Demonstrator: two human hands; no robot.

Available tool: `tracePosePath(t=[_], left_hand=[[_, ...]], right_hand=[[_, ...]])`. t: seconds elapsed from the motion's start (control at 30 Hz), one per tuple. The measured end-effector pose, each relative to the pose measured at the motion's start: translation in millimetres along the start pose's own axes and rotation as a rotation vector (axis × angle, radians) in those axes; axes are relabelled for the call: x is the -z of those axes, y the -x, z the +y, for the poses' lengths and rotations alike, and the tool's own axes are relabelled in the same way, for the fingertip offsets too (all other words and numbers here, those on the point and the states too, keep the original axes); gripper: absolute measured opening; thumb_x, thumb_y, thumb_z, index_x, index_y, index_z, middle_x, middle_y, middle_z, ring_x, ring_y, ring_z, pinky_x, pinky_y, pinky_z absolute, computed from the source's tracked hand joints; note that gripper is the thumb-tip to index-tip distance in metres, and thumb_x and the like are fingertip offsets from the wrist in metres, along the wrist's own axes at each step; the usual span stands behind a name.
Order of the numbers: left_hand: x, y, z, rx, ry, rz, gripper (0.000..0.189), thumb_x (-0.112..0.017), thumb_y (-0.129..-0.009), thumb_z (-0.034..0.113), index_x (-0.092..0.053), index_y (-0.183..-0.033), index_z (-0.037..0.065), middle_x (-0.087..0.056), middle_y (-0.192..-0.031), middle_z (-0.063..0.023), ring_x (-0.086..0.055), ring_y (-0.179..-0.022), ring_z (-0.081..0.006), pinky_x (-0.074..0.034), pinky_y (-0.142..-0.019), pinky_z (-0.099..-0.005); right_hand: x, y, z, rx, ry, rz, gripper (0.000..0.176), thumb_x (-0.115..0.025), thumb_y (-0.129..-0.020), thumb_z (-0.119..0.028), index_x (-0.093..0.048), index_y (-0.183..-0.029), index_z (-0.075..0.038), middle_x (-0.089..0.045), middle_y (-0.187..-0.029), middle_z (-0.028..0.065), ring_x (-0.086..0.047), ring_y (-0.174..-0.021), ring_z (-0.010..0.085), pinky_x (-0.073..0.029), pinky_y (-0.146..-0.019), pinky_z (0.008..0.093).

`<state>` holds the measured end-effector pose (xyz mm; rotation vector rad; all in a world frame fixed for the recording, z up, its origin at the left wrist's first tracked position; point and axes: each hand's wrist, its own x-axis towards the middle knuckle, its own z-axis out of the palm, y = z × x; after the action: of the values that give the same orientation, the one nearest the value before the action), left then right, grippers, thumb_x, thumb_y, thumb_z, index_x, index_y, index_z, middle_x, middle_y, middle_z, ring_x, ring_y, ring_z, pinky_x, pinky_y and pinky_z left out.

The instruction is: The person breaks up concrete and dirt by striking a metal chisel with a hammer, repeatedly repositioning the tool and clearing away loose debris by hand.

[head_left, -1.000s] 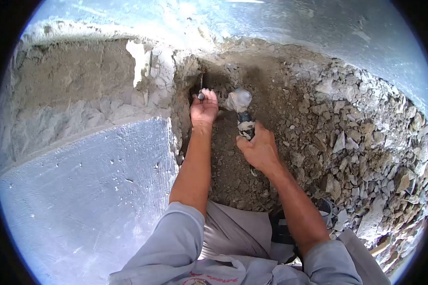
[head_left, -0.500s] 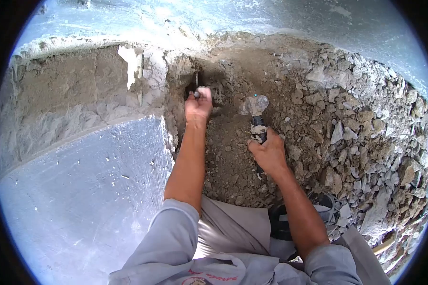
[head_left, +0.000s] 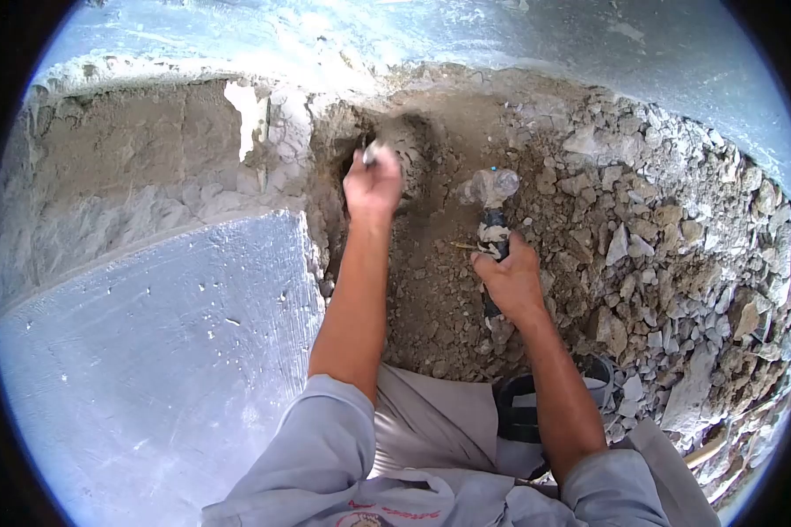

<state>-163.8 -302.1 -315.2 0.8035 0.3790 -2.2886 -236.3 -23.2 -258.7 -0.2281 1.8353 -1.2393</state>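
My left hand (head_left: pixel 373 186) is closed around a metal rod (head_left: pixel 370 155), most likely a chisel, whose rounded end shows above the fingers. The rod's far end is hidden in a dark hole (head_left: pixel 350 158) in the dug earth. Farther right, my right hand (head_left: pixel 511 279) grips the black-wrapped handle of a hammer (head_left: pixel 494 230). The hammer's pale, dusty head (head_left: pixel 492 187) is held over the soil, apart from the rod.
Broken stones and rubble (head_left: pixel 642 263) cover the right side. A smooth grey slab (head_left: pixel 149 369) lies at the lower left, with a rough earth face (head_left: pixel 132 158) above it. A grey wall (head_left: pixel 501 31) spans the top.
My right hand and the hammer have moved slightly right. My left hand has shifted a little right, its fingers now blurred and the rod more tilted.
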Motion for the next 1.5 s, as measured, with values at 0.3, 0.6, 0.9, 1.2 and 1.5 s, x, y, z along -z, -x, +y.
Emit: tracePosePath(t=[0.3,0.6,0.9,1.2,1.5], left_hand=[[-27.9,99.5,-104.9,0.041,-0.691,0.050,0.020,-0.049,-0.098,0.022,-0.055,-0.095,0.004,-0.066,-0.087,-0.0132,-0.065,-0.079,-0.0218,-0.057,-0.074,-0.0375],[-8.1,191.2,-114.8,0.406,-0.715,0.094,0.030,-0.050,-0.097,0.024,-0.059,-0.104,-0.003,-0.067,-0.090,-0.0141,-0.066,-0.077,-0.0213,-0.057,-0.071,-0.0366],[27.1,140.7,-93.1,0.156,-0.728,0.183,0.021,-0.055,-0.093,0.010,-0.055,-0.108,-0.005,-0.065,-0.101,-0.0153,-0.067,-0.089,-0.0263,-0.058,-0.076,-0.0395],[40.3,122.5,-93.8,0.282,-0.840,0.112,0.012,-0.059,-0.090,0.007,-0.057,-0.102,0.004,-0.064,-0.107,-0.0116,-0.063,-0.104,-0.0253,-0.055,-0.085,-0.0375],[41.1,119.3,-93.9,0.198,-0.786,0.160,0.020,-0.054,-0.089,-0.003,-0.053,-0.109,-0.003,-0.063,-0.106,-0.0153,-0.063,-0.104,-0.0296,-0.054,-0.095,-0.0416]], right_hand=[[28.2,4.4,-37.6,0.128,-0.003,0.082,0.030,-0.070,-0.074,-0.017,-0.057,-0.088,0.005,-0.060,-0.070,0.0142,-0.055,-0.060,0.0200,-0.047,-0.060,0.0362],[57.1,11.2,-58.6,0.258,0.148,0.037,0.031,-0.068,-0.073,-0.020,-0.057,-0.089,0.005,-0.062,-0.074,0.0205,-0.061,-0.065,0.0311,-0.048,-0.063,0.0400],[62.1,2.2,-47.0,0.224,0.041,-0.042,0.033,-0.069,-0.073,-0.018,-0.056,-0.093,0.005,-0.062,-0.076,0.0183,-0.059,-0.067,0.0263,-0.048,-0.065,0.0379],[64.5,-13.1,-37.4,0.201,-0.200,-0.076,0.033,-0.072,-0.075,-0.014,-0.059,-0.100,0.004,-0.064,-0.085,0.0099,-0.055,-0.075,0.0131,-0.048,-0.069,0.0306],[43.4,-12.2,-22.9,0.167,-0.127,-0.049,0.035,-0.072,-0.074,-0.016,-0.057,-0.097,0.006,-0.064,-0.084,0.0129,-0.059,-0.073,0.0175,-0.049,-0.068,0.0335]])
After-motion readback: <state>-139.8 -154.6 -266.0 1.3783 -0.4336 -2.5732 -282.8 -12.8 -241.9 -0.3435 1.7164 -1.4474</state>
